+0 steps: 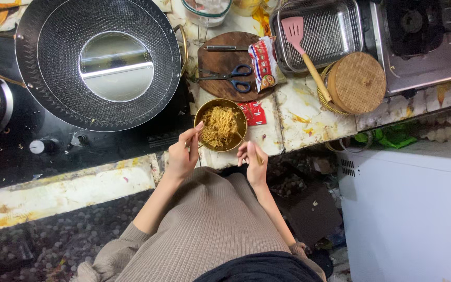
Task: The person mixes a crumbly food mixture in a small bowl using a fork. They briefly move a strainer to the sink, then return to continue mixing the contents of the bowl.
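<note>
At the front edge of the worn countertop [309, 122], just right of the black stove [79, 151], stands a brass-coloured bowl [220, 126] filled with yellow noodles [218, 125]. The left hand [182, 155] rests against the bowl's left rim, fingers curled and thumb raised to the rim, with a slim utensil seeming to pass through them, though its grip is hard to read. The right hand [253, 161] sits just off the bowl's lower right side, fingers closed on a thin stick-like utensil [258, 157] that slants toward the noodles. The two hands are apart, one on either side of the bowl. Touching the bowl's right side lies a small red sachet [253, 113]. Behind the bowl is a round wooden board [220, 65] carrying blue-handled scissors [230, 77], a knife [226, 48] and part of an opened noodle packet [263, 65]. Farther right, a round woven lid [358, 82] sits near the counter's front edge, and a pink spatula [303, 49] with a wooden handle leans from it into a metal mesh basket [322, 31] at the back edge. On the stove to the left rests a large dark wok [97, 65] with a shiny centre.
</note>
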Motion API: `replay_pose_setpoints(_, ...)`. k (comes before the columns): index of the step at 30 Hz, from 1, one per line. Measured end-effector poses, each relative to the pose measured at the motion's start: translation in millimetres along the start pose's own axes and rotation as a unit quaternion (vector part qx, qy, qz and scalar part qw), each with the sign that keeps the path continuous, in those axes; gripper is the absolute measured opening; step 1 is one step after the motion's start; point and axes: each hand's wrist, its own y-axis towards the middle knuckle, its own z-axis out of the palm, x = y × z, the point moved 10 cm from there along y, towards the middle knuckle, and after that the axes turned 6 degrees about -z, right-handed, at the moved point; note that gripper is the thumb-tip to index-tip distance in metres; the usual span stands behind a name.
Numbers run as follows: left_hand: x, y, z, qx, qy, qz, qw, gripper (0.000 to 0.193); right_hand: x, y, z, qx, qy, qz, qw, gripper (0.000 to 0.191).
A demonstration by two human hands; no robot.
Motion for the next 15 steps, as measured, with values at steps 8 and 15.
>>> replay_pose_setpoints(8, -11, 0, -8, 0.042, 0.042, 0.028, 0.998, 0.026, 78, -27, 45, 0.17, -0.409, -0.314, 0.839, 0.008)
replay_pose_setpoints(15, -5, 1, -10, 0.039, 0.065, 0.02, 0.997, 0.026, 31, -18, 74, 0.215, -0.422, -0.234, 0.849, 0.009)
